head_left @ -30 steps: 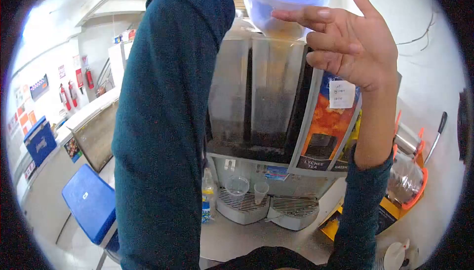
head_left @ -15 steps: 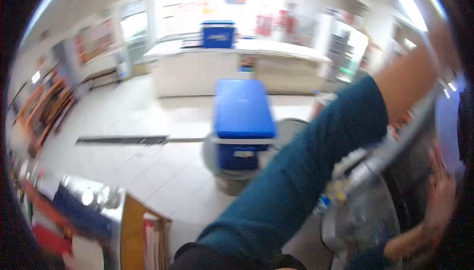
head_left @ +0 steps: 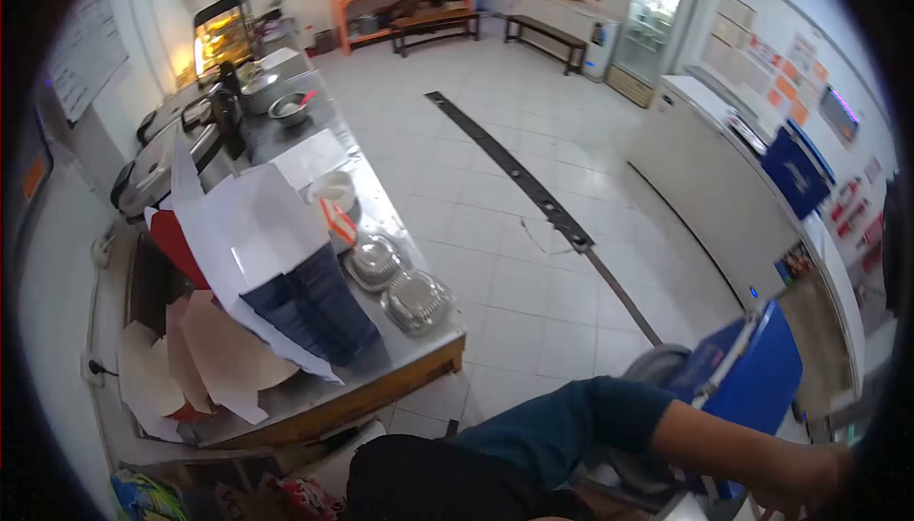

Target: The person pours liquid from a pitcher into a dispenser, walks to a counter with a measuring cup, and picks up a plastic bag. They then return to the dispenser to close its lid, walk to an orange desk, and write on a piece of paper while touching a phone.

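Note:
My left arm, in a teal sleeve, reaches across the bottom to the right. My left hand (head_left: 804, 478) is at the lower right edge, in front of the blue cooler box (head_left: 752, 369). Its fingers run into the dark rim of the view, so I cannot make out what they hold, if anything. My right hand is out of view. The cooler box looks tilted by the lens and stands over a round grey tub (head_left: 657, 366).
At left, a steel-topped counter (head_left: 400, 364) carries open paper boxes (head_left: 252, 226), clear plastic clamshells (head_left: 419, 300) and a metal bowl (head_left: 289, 110). A dark floor grate (head_left: 514, 171) crosses the tiles. At right, a white counter (head_left: 705, 178) bears another blue cooler (head_left: 798, 170).
My view has swung left, bringing the counter with boxes in. The cooler box now appears lower right. My left arm lies lower in view, and my right hand has left it.

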The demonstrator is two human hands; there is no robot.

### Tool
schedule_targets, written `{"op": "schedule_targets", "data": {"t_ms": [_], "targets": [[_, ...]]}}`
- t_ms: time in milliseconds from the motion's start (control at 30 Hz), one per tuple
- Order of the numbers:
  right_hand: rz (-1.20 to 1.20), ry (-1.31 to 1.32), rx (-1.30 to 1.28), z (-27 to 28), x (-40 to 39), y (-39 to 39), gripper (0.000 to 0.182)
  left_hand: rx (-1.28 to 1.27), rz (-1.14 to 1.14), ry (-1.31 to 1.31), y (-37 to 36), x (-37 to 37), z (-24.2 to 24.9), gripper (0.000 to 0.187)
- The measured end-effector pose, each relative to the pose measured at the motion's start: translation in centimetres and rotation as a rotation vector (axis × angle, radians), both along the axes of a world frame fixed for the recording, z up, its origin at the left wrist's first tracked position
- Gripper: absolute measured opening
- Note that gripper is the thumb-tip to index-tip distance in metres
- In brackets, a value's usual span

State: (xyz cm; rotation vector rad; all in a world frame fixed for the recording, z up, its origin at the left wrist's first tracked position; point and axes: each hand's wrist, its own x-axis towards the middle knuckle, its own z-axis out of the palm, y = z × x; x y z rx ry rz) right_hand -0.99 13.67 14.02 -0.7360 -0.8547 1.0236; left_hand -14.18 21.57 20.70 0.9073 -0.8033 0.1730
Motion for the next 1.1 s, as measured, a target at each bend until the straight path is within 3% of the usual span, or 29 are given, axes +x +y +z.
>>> {"op": "schedule_targets", "data": {"t_ms": [133, 233, 500, 533, 633, 800, 900, 967, 1100], "targets": [[0.149, 0.008, -0.018, -2.2, -1.1, 10.0, 0.064, 0.073, 0.265, 0.022, 9.2, -3.5, -1.4, 0.022], [0.263, -0.001, -0.032, -3.4, -1.5, 17.2, 0.064, 0.146, 0.452, -0.187, 15.9, -4.1, -3.3, 0.024], [0.558, -0.043, -0.03, -5.6, -1.4, 36.2, 0.064, 0.408, 1.341, 0.121, 32.6, -9.0, -6.1, 0.044], [0.594, -0.046, -0.032, -5.8, -1.5, 38.6, 0.064, 0.255, 1.244, 0.281, 34.3, -10.4, -5.6, 0.042], [0.716, -0.063, -0.034, -6.8, -2.5, 46.0, 0.064, 0.189, 1.673, 0.288, 40.8, -11.6, -8.0, 0.036], [0.961, -0.035, -0.101, -10.8, -7.2, 59.8, 0.064, -0.057, 2.03, 0.545, 48.1, -19.5, -11.5, 0.027], [1.12, 0.131, -0.229, -14.3, -12.9, 68.4, 0.062, -0.34, 2.225, 0.464, 51.8, -24.6, -14.0, 0.025], [1.01, 0.376, -0.505, -17.4, -16.2, 74.0, 0.053, -0.405, 2.389, 0.457, 54.5, -28.4, -16.0, 0.022], [0.788, 0.331, -0.662, -16.5, -24.3, 82.8, 0.038, -0.478, 2.621, 0.366, 61.5, -36.1, -18.0, 0.021]]}}
